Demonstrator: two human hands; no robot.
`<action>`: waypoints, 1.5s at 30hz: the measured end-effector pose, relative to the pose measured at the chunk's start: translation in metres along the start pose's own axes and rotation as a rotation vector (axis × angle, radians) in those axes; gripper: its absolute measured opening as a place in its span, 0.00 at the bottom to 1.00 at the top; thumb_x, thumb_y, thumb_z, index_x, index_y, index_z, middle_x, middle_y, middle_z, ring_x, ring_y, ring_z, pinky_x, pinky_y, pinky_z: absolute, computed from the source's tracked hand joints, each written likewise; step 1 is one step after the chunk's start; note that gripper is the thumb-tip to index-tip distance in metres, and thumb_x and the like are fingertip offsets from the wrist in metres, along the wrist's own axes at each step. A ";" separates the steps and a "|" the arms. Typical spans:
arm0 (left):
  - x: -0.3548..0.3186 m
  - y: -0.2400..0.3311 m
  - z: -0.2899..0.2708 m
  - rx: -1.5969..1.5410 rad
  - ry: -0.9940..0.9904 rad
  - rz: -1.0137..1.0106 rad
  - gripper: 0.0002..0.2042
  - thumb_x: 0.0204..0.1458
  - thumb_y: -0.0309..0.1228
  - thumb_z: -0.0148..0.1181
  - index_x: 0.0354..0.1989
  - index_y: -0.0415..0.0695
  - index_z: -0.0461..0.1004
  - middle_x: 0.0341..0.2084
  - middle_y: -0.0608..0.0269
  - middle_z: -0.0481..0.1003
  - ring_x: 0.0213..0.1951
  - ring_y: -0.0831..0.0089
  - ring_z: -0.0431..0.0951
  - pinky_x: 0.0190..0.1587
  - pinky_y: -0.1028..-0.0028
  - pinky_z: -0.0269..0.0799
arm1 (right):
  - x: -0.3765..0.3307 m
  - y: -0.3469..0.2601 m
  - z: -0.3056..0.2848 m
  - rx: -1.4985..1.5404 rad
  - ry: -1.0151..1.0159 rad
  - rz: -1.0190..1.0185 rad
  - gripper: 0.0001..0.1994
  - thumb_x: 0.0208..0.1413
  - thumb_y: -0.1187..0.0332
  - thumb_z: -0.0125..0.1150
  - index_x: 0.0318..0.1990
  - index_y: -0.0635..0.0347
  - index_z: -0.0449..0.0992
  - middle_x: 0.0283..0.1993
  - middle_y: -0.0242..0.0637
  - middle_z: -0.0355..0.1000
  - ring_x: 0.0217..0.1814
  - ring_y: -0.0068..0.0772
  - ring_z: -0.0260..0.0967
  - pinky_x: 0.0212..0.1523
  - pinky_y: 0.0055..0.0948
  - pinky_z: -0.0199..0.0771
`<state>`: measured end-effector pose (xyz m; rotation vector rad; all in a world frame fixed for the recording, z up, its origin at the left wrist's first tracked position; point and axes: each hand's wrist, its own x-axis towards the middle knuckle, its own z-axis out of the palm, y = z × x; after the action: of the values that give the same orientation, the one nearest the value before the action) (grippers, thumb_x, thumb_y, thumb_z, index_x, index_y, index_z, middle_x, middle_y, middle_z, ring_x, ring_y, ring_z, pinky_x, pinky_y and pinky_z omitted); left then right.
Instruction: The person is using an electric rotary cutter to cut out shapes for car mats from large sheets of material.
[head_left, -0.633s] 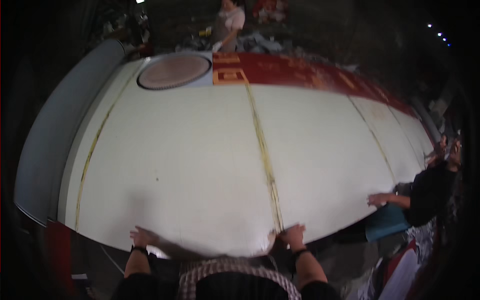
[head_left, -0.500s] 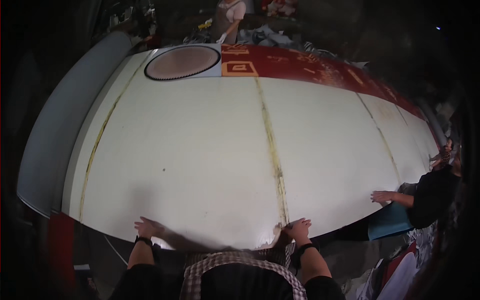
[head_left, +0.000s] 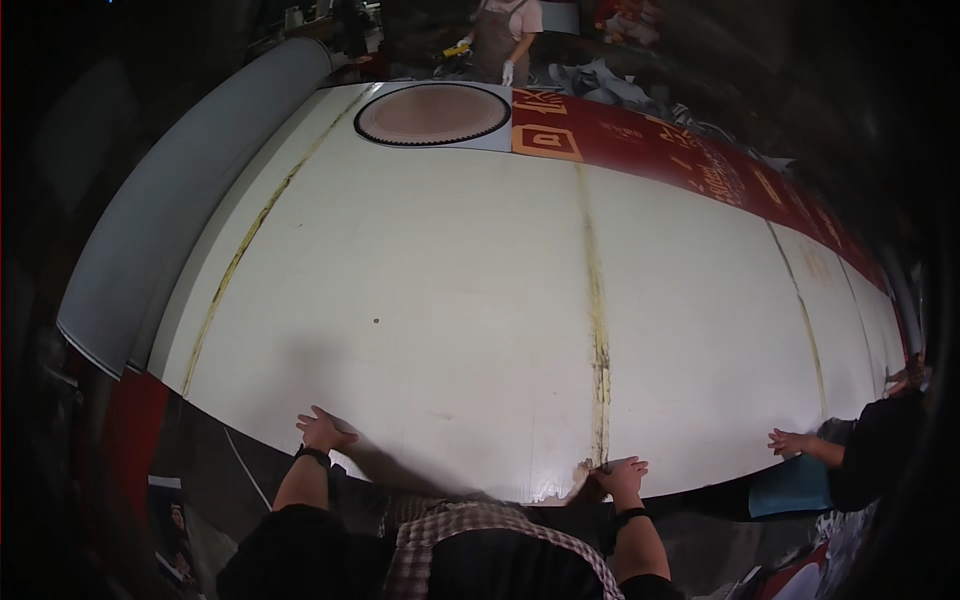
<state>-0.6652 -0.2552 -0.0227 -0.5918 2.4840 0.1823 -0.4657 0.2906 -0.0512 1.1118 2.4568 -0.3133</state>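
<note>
A wide white tabletop (head_left: pixel 450 290) with yellowed tape seams spreads out in front of me. My left hand (head_left: pixel 326 431) rests at its near edge, fingers spread and holding nothing. Farther right along that edge is my right hand (head_left: pixel 622 478), its fingers stretched out beside the lower end of the middle tape seam (head_left: pixel 597 350). Nothing shows in it either. At the far side lies a printed sheet, with a red part (head_left: pixel 640 150) bearing gold markings and a pinkish oval (head_left: pixel 432 114) with a dark scalloped border.
A large grey roll (head_left: pixel 200 190) lies along the table's left end. To my right, a co-worker's hand (head_left: pixel 790 442) rests at the near edge. Another person (head_left: pixel 505 40) in an apron and white gloves stands across the table, near heaped grey scraps (head_left: pixel 600 85).
My view has swung left, so the table and sheet sit farther right in the picture. Both my hands remain at the near edge, fingers spread.
</note>
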 end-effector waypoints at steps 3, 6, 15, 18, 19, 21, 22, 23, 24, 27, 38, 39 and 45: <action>0.001 -0.001 -0.001 -0.007 0.023 0.010 0.64 0.19 0.53 0.71 0.60 0.32 0.32 0.56 0.24 0.37 0.59 0.34 0.40 0.55 0.51 0.54 | 0.000 0.001 0.001 -0.019 -0.017 0.013 0.59 0.29 0.39 0.64 0.55 0.85 0.42 0.57 0.76 0.40 0.62 0.70 0.36 0.61 0.46 0.44; 0.004 -0.003 0.000 0.045 0.012 0.033 0.64 0.19 0.54 0.70 0.59 0.31 0.33 0.55 0.22 0.39 0.58 0.32 0.40 0.56 0.50 0.51 | 0.007 -0.001 -0.008 -0.087 -0.074 -0.001 0.56 0.30 0.39 0.63 0.55 0.83 0.45 0.57 0.73 0.44 0.62 0.68 0.39 0.60 0.45 0.45; 0.014 -0.012 0.005 0.017 0.040 0.158 0.64 0.18 0.56 0.69 0.56 0.22 0.36 0.52 0.17 0.43 0.56 0.28 0.41 0.57 0.47 0.44 | 0.079 -0.168 -0.155 0.378 0.120 -0.689 0.34 0.43 0.54 0.59 0.53 0.71 0.59 0.50 0.56 0.63 0.54 0.49 0.60 0.53 0.35 0.61; 0.009 -0.015 0.003 0.001 0.062 0.132 0.62 0.19 0.56 0.68 0.58 0.27 0.37 0.51 0.17 0.45 0.56 0.28 0.41 0.55 0.48 0.49 | 0.068 -0.258 -0.194 0.807 0.002 -0.683 0.34 0.45 0.56 0.60 0.56 0.70 0.56 0.54 0.53 0.60 0.56 0.44 0.59 0.54 0.32 0.60; 0.008 -0.017 0.001 -0.043 0.047 0.146 0.61 0.20 0.55 0.68 0.59 0.29 0.37 0.51 0.17 0.45 0.56 0.27 0.41 0.54 0.48 0.52 | 0.064 -0.281 -0.206 0.914 -0.102 -0.714 0.35 0.45 0.56 0.61 0.56 0.69 0.56 0.54 0.53 0.60 0.55 0.43 0.59 0.54 0.32 0.60; 0.008 -0.023 -0.007 0.015 0.134 0.152 0.53 0.26 0.54 0.65 0.57 0.31 0.46 0.51 0.22 0.49 0.54 0.29 0.50 0.50 0.51 0.60 | 0.056 -0.324 -0.224 1.034 -0.202 -0.717 0.35 0.44 0.56 0.61 0.56 0.69 0.56 0.53 0.52 0.61 0.55 0.41 0.59 0.54 0.33 0.59; 0.009 -0.030 -0.012 -0.068 0.077 0.204 0.48 0.29 0.52 0.63 0.55 0.30 0.51 0.50 0.25 0.53 0.52 0.33 0.55 0.49 0.53 0.62 | 0.054 -0.344 -0.230 1.117 -0.250 -0.726 0.36 0.44 0.57 0.61 0.56 0.69 0.55 0.51 0.48 0.61 0.53 0.38 0.59 0.54 0.34 0.59; 0.013 -0.036 -0.018 -0.150 0.017 0.254 0.42 0.31 0.50 0.61 0.52 0.30 0.56 0.49 0.28 0.57 0.50 0.37 0.60 0.48 0.56 0.64 | 0.051 -0.362 -0.232 1.205 -0.283 -0.719 0.36 0.44 0.57 0.61 0.56 0.69 0.53 0.49 0.45 0.61 0.51 0.34 0.59 0.53 0.34 0.59; 0.015 -0.045 -0.022 -0.183 0.090 0.349 0.33 0.37 0.47 0.57 0.47 0.32 0.62 0.44 0.34 0.64 0.46 0.45 0.66 0.46 0.59 0.65 | 0.049 -0.380 -0.234 1.198 -0.298 -0.730 0.36 0.44 0.57 0.61 0.56 0.69 0.53 0.49 0.45 0.61 0.51 0.34 0.59 0.53 0.34 0.59; 0.035 -0.070 -0.035 -0.307 0.203 0.381 0.30 0.40 0.45 0.55 0.48 0.34 0.63 0.40 0.35 0.67 0.47 0.49 0.67 0.48 0.61 0.64 | 0.046 -0.430 -0.240 1.236 -0.279 -0.719 0.36 0.45 0.58 0.60 0.57 0.70 0.52 0.50 0.45 0.59 0.51 0.38 0.59 0.53 0.35 0.60; 0.132 -0.096 -0.065 -0.177 0.328 0.426 0.35 0.42 0.44 0.57 0.57 0.41 0.52 0.57 0.36 0.47 0.60 0.41 0.44 0.57 0.49 0.46 | 0.055 -0.527 -0.223 1.301 -0.260 -0.612 0.36 0.46 0.60 0.59 0.58 0.70 0.49 0.56 0.52 0.54 0.58 0.46 0.53 0.55 0.37 0.58; 0.135 -0.088 -0.065 -0.176 0.295 0.391 0.35 0.42 0.44 0.57 0.57 0.41 0.52 0.57 0.36 0.47 0.60 0.41 0.44 0.57 0.49 0.46 | 0.060 -0.533 -0.223 1.283 -0.277 -0.626 0.36 0.46 0.60 0.59 0.58 0.70 0.49 0.56 0.52 0.54 0.58 0.46 0.53 0.55 0.37 0.58; 0.137 -0.043 -0.061 -0.149 0.391 0.293 0.36 0.44 0.45 0.50 0.59 0.39 0.48 0.59 0.34 0.38 0.61 0.39 0.33 0.56 0.41 0.34 | 0.101 -0.554 -0.217 1.253 -0.260 -0.581 0.28 0.44 0.58 0.60 0.51 0.62 0.60 0.46 0.36 0.62 0.48 0.35 0.60 0.49 0.34 0.61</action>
<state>-0.7771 -0.3603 -0.0492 -0.3420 2.9520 0.4006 -1.0055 0.0749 0.1109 0.5557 2.1633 -2.1909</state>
